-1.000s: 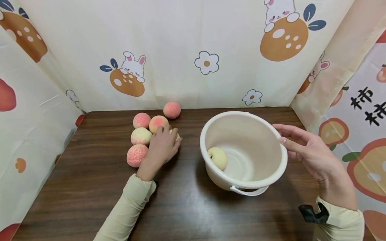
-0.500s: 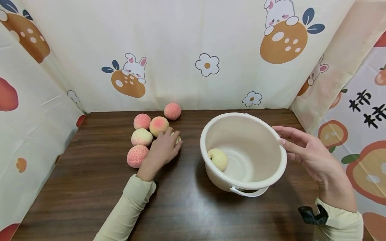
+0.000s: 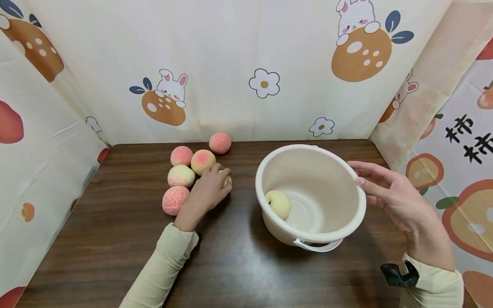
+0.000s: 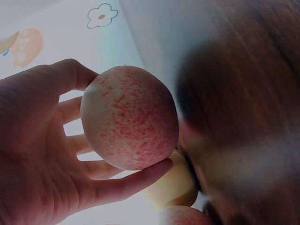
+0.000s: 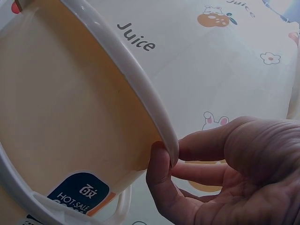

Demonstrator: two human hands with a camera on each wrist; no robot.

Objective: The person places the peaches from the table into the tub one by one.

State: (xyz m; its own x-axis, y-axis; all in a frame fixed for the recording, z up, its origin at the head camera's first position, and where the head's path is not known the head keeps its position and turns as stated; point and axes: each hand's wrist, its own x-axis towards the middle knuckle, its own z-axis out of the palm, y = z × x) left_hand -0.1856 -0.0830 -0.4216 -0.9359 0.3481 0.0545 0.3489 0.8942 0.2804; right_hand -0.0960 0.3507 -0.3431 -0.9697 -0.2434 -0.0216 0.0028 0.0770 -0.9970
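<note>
My left hand [image 3: 206, 190] grips a pale peach with red speckles [image 4: 133, 117], fingers and thumb curled around its sides. In the head view the hand hides most of that peach, beside a yellow-pink peach [image 3: 203, 161]. On the right, my right hand [image 3: 400, 199] pinches the rim of a cream plastic bucket [image 3: 331, 188] between thumb and fingers, plain to see in the right wrist view. The bucket stands on the table, its handle [image 3: 319, 247] hanging at the front. Inside lies one pale yellow peach [image 3: 279, 204], against the left wall.
Left of the left hand sit a pink peach [image 3: 181, 155], a speckled cream peach [image 3: 181, 176] and a red-pink peach [image 3: 175, 200]. Another pink peach [image 3: 220, 143] rests at the back edge of the dark wooden table [image 3: 108, 239]. Printed curtains [image 3: 231, 55] enclose the back and sides.
</note>
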